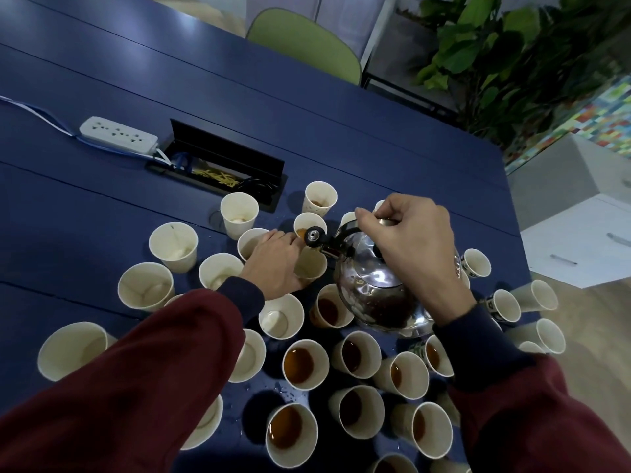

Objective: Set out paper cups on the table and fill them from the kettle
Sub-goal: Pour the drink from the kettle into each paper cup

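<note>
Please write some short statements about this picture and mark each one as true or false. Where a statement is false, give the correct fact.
1. The right hand grips the kettle by its handle. True.
2. The kettle stands flat on the table. False: it is held up and tilted, with its spout lowered.
3. The left hand holds a paper cup near the spout. True.
4. Every cup is empty. False: several hold brown liquid, for example the filled cup near the person.
5. A white power strip lies on the table. True.
</note>
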